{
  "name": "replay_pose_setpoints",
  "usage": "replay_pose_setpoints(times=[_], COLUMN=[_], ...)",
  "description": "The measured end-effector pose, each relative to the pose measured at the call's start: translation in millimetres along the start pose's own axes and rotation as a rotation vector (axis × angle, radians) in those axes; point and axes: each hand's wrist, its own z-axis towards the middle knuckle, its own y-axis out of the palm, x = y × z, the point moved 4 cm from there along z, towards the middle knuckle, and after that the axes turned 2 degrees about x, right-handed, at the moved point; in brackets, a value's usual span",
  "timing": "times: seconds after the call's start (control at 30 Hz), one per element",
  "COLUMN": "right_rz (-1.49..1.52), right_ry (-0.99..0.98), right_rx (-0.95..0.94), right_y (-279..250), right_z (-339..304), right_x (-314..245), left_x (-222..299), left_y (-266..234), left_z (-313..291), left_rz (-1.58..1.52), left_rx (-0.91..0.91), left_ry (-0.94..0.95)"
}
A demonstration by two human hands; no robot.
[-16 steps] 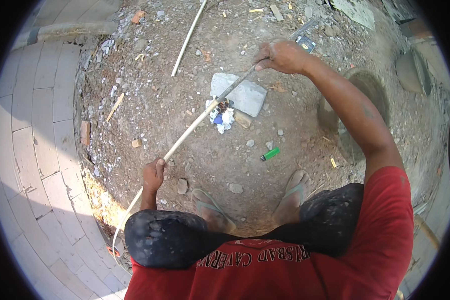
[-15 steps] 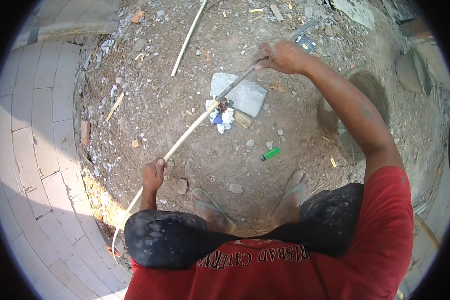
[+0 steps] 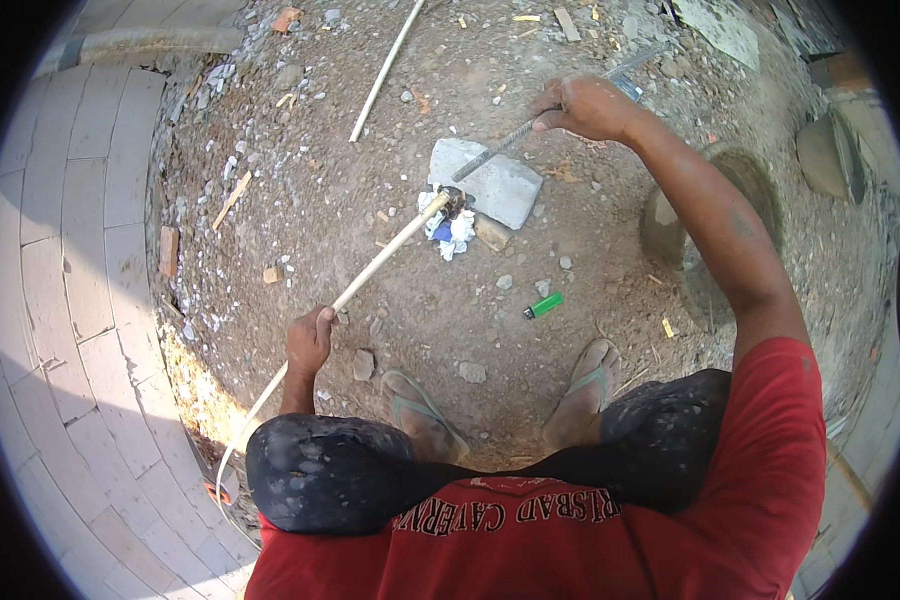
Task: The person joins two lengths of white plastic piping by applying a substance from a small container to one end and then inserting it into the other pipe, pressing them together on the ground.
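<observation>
**Squatting over a pale pipe and a metal tool on bare ground**

The person squats on gravelly dirt, knees spread at the bottom of the frame, feet in sandals just above them. The left hand (image 3: 309,340), left of centre, is closed in a fist around a long pale pipe (image 3: 390,250). The pipe runs from the lower left, where it bends down past the knee, up to the middle of the frame. Its upper end lies at the lower left corner of a flat grey stone slab (image 3: 490,183), beside a small heap of white and blue scraps (image 3: 448,230).

The right hand (image 3: 585,107), in the upper right, is clenched around a thin metal tool (image 3: 500,150). The tool slants down and left across the slab, and its tip meets the pipe's end.

A green lighter (image 3: 544,305) lies on the dirt below the slab, above the right foot. A second pale pipe (image 3: 385,70) lies loose at the top centre. Pale paving stones (image 3: 70,250) fill the left edge.
</observation>
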Motion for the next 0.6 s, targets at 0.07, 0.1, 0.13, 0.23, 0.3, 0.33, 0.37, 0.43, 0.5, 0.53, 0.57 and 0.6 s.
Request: replay_pose_setpoints(times=[0.07, 0.1, 0.13, 0.23, 0.3, 0.33, 0.37, 0.43, 0.5, 0.53, 0.57, 0.6], right_rz=[-0.034, -0.022, -0.009, -0.042, -0.028, -0.017, -0.017, 0.018, 0.052, 0.086, 0.089, 0.138], right_ry=[0.002, 0.012, 0.021, -0.002, 0.015, 0.034, 0.032, -0.011, -0.030, -0.051, -0.054, -0.063], right_rx=[0.036, -0.006, -0.048, -0.061, -0.079, -0.098, -0.097, -0.105, -0.102, -0.101, -0.101, -0.126], right_y=[-4, -1, 2, 5, 6, 7, 7, 12, 22, 26, 30, 35], right_z=[2, 3, 4, 8, 11, 13, 15, 19, 22, 24, 27, 30], right_x=[-1, -3, -4, -18, -21, -21, -19, -15, -8, -5, -4, -3], left_x=[-3, -4, -4, -3, -2, -3, -3, -3, -4, -4, -4, -5], left_y=[1, 2, 3, 5, 4, 3, 3, 2, 3, 3, 2, 1], left_z=[-2, -2, -2, -2, -3, -3, -3, -4, -2, -1, -2, -2], left_rz=[0.005, 0.014, 0.012, 0.004, 0.033, 0.035, 0.037, 0.042, 0.006, 0.006, -0.003, -0.013], left_rx=[-0.006, -0.016, -0.014, -0.008, 0.006, 0.006, 0.010, 0.016, -0.004, -0.003, 0.002, 0.008], left_ry=[-0.017, -0.031, -0.031, -0.031, -0.037, -0.039, -0.039, -0.041, -0.064, -0.062, -0.053, -0.044])
